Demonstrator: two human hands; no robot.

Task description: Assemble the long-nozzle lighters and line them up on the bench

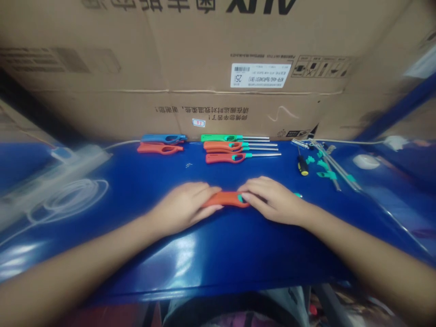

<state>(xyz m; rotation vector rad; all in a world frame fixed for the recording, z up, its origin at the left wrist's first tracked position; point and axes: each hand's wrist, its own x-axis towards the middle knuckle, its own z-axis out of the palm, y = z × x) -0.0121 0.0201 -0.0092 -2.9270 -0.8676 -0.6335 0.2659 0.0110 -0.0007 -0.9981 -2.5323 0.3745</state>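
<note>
An orange lighter (225,198) with a green trigger lies crosswise between my hands, low over the blue table. My left hand (187,203) is closed around its left end, thumb below and fingers above. At the trigger end, my right hand (269,199) grips it with thumb and fingers together, hiding most of that end. A small green and silvery tip shows just right of my right hand. Beyond my hands, long-nosed lighters with green (218,137), orange and red (223,157) handles lie in a stack of rows with metal tubes pointing right.
Blue (163,138) and red (159,148) handles without tubes lie at the back left. A screwdriver (302,164), metal tubes (335,170) and green parts are at right. Tiny pins (189,165) lie mid-table. A power strip (78,159) and white cable (73,195) occupy the left; a cardboard box (190,77) stands behind.
</note>
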